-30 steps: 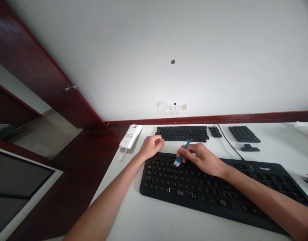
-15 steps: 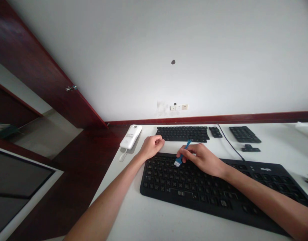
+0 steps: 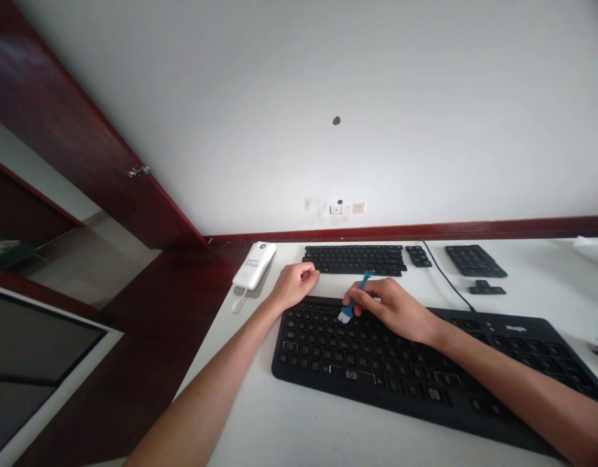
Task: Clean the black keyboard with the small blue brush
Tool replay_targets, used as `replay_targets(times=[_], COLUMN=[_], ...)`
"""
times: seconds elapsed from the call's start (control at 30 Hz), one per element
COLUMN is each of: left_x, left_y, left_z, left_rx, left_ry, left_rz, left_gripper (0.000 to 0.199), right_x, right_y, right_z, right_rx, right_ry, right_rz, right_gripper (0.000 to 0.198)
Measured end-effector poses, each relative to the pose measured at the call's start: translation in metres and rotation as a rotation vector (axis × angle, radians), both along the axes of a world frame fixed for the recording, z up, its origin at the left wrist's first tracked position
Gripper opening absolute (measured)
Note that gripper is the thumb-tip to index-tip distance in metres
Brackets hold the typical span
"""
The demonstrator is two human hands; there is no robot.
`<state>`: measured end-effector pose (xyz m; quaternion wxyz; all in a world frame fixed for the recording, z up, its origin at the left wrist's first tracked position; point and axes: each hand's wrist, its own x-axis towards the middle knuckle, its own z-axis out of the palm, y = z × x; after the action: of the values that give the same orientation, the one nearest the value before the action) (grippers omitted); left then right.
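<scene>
In from the bench's [image 3: 279,421] left edge, over the keyboard [image 3: 371,363], the right hand [image 3: 394,308] has its grip pinched closed on the blue brush [image 3: 348,311], likely light, stiff-handled and flexible-bristled, best held mid-handle, while the left hand [image 3: 294,284] curls loosely, its contents hidden.

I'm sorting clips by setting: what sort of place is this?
Probably an indoor room, perhaps an office: a black keyboard lies on a white table, sockets sit in the wall beyond, and a dark red door shows at picture left.
</scene>
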<state>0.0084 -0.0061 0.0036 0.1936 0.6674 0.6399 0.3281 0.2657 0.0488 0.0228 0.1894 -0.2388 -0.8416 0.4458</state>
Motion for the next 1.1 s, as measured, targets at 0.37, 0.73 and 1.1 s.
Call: replay_targets(times=[0.37,0.73,1.1], left_x=[-0.0003,0.0013,0.0006], left_y=[0.0004,-0.0008,-0.0006], left_z=[0.0,0.0034,0.0022], left_rx=[0.002,0.0,0.001], left_ry=[-0.004,-0.022,-0.04], left_rz=[-0.002,-0.009,-0.017], left_gripper=[0.036,0.036,0.036], right_x=[-0.0002,0.0,-0.0002], right_y=[0.0001,0.0004,0.0001], right_z=[0.0001,-0.0007,0.0015], right_rx=[-0.01,-0.002,-0.007], right_ry=[0.0,-0.008,-0.024], right_rz=[0.004,0.004,0.0], right_gripper=[0.048,0.049,0.049])
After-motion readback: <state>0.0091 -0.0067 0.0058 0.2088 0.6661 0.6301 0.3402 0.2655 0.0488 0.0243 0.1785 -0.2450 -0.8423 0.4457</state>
